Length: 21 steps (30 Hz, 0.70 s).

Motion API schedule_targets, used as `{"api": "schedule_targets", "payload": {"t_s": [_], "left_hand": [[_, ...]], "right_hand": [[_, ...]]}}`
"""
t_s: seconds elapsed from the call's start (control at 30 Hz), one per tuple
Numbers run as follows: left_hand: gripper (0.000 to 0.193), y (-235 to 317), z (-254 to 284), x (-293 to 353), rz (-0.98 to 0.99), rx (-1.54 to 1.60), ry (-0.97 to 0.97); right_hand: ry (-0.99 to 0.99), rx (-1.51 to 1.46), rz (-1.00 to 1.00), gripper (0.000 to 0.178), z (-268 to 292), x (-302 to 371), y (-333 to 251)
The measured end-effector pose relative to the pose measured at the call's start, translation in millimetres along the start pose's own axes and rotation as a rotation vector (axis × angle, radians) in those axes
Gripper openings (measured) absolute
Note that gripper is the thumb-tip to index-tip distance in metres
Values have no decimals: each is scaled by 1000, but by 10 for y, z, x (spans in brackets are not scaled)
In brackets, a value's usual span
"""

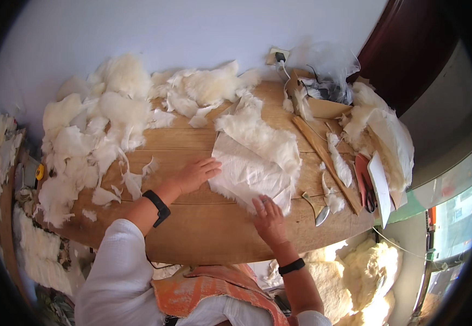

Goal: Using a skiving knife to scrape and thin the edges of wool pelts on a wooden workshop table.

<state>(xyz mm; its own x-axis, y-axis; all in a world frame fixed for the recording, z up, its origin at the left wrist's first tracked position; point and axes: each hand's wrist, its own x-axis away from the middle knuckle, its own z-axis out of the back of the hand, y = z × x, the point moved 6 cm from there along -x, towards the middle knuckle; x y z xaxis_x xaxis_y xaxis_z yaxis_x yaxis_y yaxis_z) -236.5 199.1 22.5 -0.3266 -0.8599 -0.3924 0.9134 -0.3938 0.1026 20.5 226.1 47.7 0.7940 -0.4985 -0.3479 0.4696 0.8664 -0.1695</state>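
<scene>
A piece of white fur pelt (255, 168) lies on the wooden table in front of me, its smooth, creased skin side up over the near part and fluffy fur showing along its far and right edges. My left hand (200, 173) rests flat at its left edge, fingers stretched out and the tips touching the skin. Lower down, my right hand (270, 220) has its fingers laid out on the near right edge of the pelt. Neither hand visibly grips anything. Right of the pelt lies a small blade tool (317, 209) with a fan-shaped metal end.
Heaps of white fur scraps (105, 119) cover the table's left and far sides. To the right lie a long wooden strip (327, 163), scissors (371, 202), a white card (380, 187) and more fur (382, 130). A cardboard box (328, 107) holding plastic bags stands at the back.
</scene>
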Motion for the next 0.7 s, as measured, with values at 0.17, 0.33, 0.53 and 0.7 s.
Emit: {"api": "schedule_targets", "payload": {"t_s": [0.17, 0.33, 0.53, 0.7], "left_hand": [[26, -270, 15, -271, 249, 352, 99], [14, -732, -189, -717, 710, 757, 167], [24, -904, -449, -804, 900, 699, 215], [24, -861, -368, -775, 848, 777, 242]], "right_hand": [[117, -206, -144, 19, 0, -200, 384], [180, -724, -644, 10, -65, -545, 1310], [100, -891, -785, 9, -545, -718, 1713], [68, -990, -818, 10, -398, -678, 1628]]}}
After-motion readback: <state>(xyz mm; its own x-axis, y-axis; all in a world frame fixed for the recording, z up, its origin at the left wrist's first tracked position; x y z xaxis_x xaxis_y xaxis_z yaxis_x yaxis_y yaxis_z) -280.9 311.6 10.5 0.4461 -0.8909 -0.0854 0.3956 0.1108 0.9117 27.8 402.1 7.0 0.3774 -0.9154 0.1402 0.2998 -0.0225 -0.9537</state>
